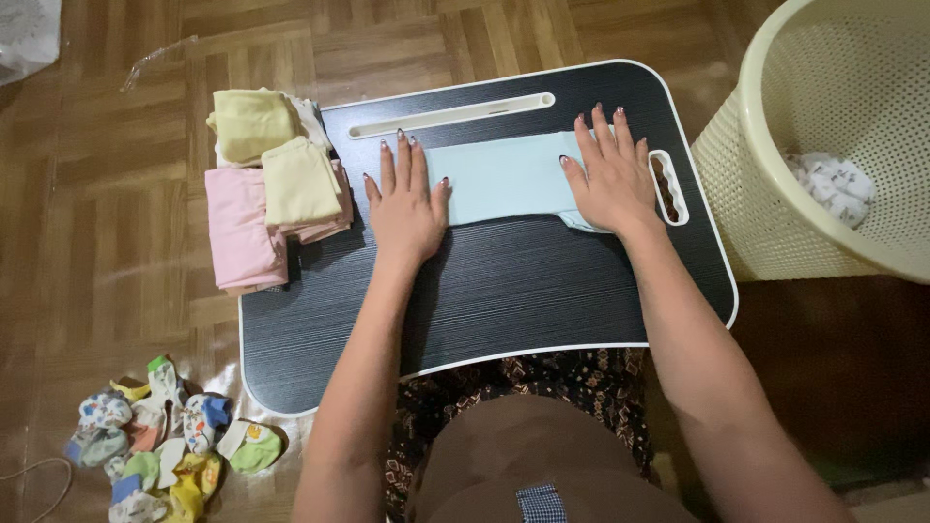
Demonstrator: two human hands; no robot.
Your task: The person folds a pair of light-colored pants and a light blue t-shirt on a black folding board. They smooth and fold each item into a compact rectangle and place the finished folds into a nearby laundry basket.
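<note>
A light blue folded cloth [504,176] lies flat on a black lap table [504,291] with a white edge. My left hand [407,199] presses flat on the cloth's left end, fingers apart. On the cloth's right end rests my right hand [610,174], palm down and fingers spread. Neither hand grips anything.
A stack of folded pink and yellow clothes [271,189] sits on the table's left side. A cream perforated laundry basket [775,194] with white cloth inside stands at right. Several small colourful baby socks and mittens [165,441] lie on the wooden floor at lower left.
</note>
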